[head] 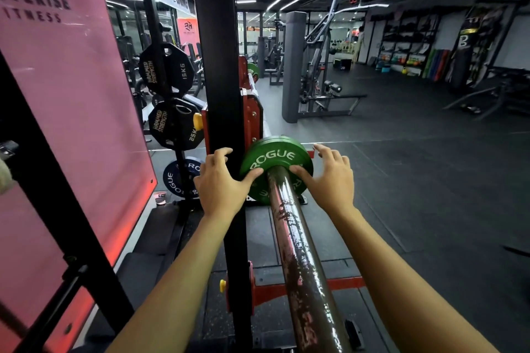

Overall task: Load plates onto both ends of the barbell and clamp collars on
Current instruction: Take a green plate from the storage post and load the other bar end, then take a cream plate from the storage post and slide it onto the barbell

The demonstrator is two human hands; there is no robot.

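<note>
A green Rogue plate (272, 156) sits on the near sleeve of the barbell (298, 252), pushed up toward the rack's red hook. My left hand (220, 183) is spread at the plate's left side, its thumb pressing the plate face beside the sleeve. My right hand (329, 175) mirrors it on the right, thumb on the plate face and fingers spread past the rim. Another green plate (253, 69) shows on the bar's far end. No collar is visible on the near sleeve.
The black rack upright (220, 66) stands just left of the plate. Black Hammer Strength plates (169, 69) and a blue Rogue plate (183, 178) hang on a storage tree at left. A cable machine (312, 66) and open rubber floor lie to the right.
</note>
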